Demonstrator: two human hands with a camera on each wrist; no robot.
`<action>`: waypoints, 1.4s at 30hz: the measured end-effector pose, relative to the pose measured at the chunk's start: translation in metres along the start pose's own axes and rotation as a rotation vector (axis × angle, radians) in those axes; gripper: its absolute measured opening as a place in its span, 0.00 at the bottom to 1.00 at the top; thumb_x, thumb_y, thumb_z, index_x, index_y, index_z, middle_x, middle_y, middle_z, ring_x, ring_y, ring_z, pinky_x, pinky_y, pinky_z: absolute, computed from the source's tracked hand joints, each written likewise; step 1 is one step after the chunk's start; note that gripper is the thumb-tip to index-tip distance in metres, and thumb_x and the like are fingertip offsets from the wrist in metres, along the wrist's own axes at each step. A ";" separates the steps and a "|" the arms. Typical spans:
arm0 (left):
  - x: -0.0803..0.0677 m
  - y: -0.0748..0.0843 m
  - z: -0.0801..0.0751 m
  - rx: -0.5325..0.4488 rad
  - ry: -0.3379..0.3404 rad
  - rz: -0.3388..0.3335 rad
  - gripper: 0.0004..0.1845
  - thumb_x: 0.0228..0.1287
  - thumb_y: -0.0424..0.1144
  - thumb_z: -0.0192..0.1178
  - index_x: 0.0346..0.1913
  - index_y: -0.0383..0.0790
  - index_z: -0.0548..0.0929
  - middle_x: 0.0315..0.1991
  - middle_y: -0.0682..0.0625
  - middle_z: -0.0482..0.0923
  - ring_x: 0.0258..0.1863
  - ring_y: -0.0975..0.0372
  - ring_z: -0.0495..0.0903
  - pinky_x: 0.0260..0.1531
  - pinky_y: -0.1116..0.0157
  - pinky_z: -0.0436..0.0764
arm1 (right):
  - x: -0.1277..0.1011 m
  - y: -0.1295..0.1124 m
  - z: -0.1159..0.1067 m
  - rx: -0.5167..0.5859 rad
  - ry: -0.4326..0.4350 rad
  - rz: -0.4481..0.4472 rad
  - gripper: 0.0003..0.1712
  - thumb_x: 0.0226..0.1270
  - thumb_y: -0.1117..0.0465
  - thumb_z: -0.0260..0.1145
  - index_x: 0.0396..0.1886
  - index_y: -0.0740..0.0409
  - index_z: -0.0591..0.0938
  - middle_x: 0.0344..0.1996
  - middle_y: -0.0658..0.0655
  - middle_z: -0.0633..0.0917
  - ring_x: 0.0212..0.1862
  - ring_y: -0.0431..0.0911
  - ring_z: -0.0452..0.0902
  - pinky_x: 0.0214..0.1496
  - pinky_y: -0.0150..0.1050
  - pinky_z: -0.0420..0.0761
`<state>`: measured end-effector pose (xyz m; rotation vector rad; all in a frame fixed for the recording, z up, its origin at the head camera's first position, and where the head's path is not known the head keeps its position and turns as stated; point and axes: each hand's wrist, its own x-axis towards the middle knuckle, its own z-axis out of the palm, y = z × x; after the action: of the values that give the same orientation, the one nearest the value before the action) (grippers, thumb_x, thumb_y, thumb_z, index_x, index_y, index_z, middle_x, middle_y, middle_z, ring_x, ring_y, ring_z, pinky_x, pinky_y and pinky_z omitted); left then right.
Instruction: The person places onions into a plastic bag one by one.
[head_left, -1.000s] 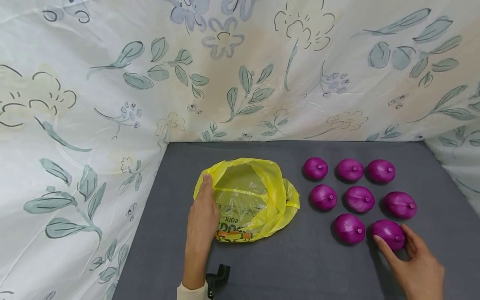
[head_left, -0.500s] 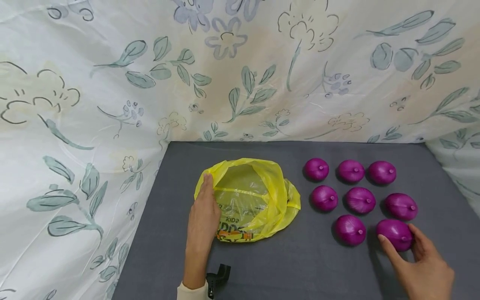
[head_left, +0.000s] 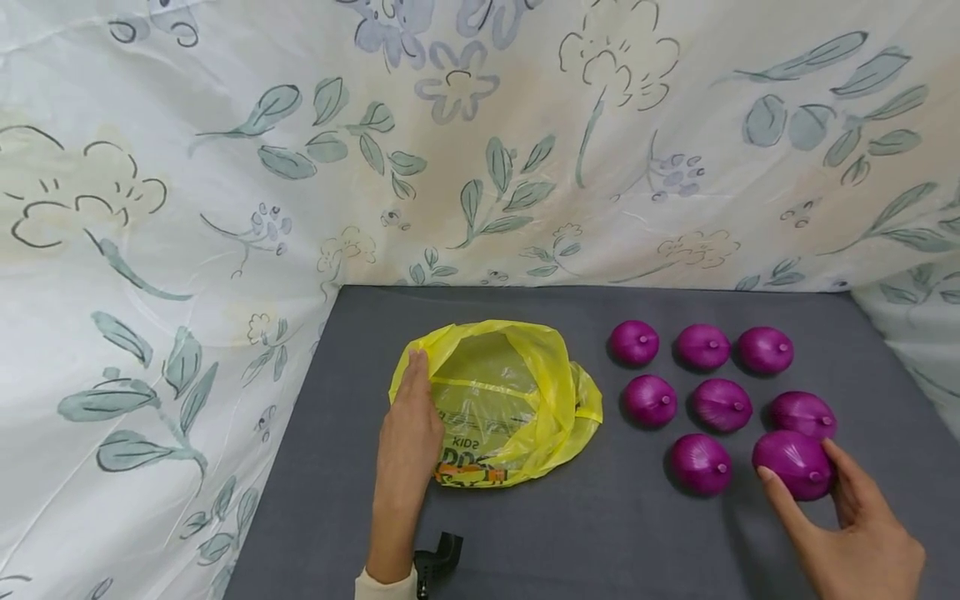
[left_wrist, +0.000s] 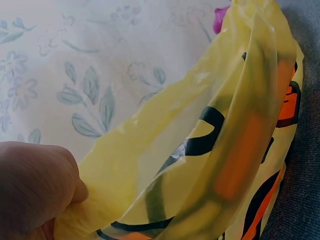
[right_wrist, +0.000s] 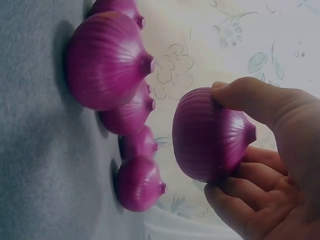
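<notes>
Eight onions [head_left: 722,406] (seven on the tabletop [head_left: 600,537]), one bag [head_left: 552,375]; right hand [head_left: 862,529] grips the eighth onion [head_left: 791,463], stem and long axis toward four o'clock; left hand [head_left: 410,433] pinches the bag's nine-o'clock rim.

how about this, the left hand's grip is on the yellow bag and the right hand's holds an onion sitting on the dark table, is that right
Not quite: the onion in the right hand's grip is held up off the dark table, not sitting on it, as the gap in the right wrist view shows. The left hand's grip is indeed on the yellow bag.
</notes>
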<state>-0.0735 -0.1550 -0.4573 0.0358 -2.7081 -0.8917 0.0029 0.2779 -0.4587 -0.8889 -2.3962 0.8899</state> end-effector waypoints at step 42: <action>-0.002 0.000 0.000 -0.050 -0.015 -0.023 0.30 0.86 0.31 0.45 0.85 0.39 0.57 0.85 0.40 0.54 0.10 0.63 0.59 0.16 0.62 0.63 | -0.034 -0.071 0.030 0.285 -0.183 -0.399 0.50 0.46 0.58 0.91 0.71 0.29 0.81 0.61 0.54 0.88 0.57 0.15 0.73 0.53 0.12 0.70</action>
<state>-0.0717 -0.1545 -0.4578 0.0498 -2.7027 -0.9694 -0.0202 0.1998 -0.4357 -0.2185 -2.3896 1.1452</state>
